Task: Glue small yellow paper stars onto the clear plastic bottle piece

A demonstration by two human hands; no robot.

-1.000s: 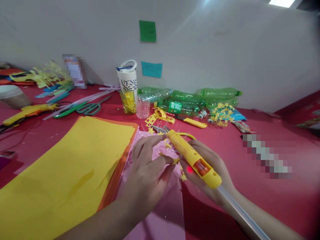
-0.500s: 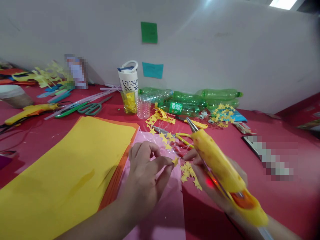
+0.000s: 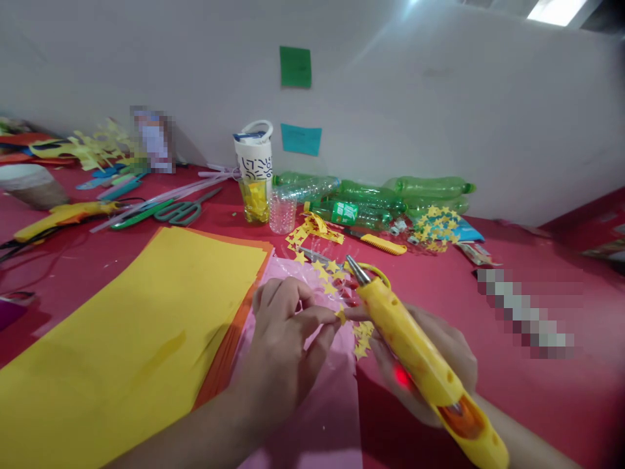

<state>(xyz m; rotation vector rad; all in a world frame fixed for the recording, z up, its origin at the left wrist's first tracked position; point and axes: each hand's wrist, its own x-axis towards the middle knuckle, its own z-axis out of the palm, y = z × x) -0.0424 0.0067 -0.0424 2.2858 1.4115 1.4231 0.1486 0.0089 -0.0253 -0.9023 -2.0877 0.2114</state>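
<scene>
My left hand (image 3: 286, 342) is closed, pinching a small yellow paper star (image 3: 340, 316) between thumb and forefinger over the pink sheet (image 3: 322, 417). My right hand (image 3: 434, 355) grips a yellow hot glue gun (image 3: 410, 345), its metal nozzle pointing up and away to the left and a red light glowing on it. A finger of that hand reaches out to the star's right side, touching or very close to it. Loose yellow stars (image 3: 362, 339) lie under and beside my right hand. More cut stars (image 3: 322, 270) are scattered just beyond the pinched one.
Yellow sheets (image 3: 146, 326) over orange ones cover the left. Behind lie green plastic bottles (image 3: 366, 195), a white tumbler (image 3: 254, 156), a clear cup (image 3: 282, 213), a yellow cutter (image 3: 383, 244) and grey-green scissors (image 3: 185, 210). A second glue gun (image 3: 63, 218) rests at the left.
My right hand has moved left, bringing an extended finger up to the star. The glue gun has shifted left and its nozzle is lower. My left hand keeps its pinch.
</scene>
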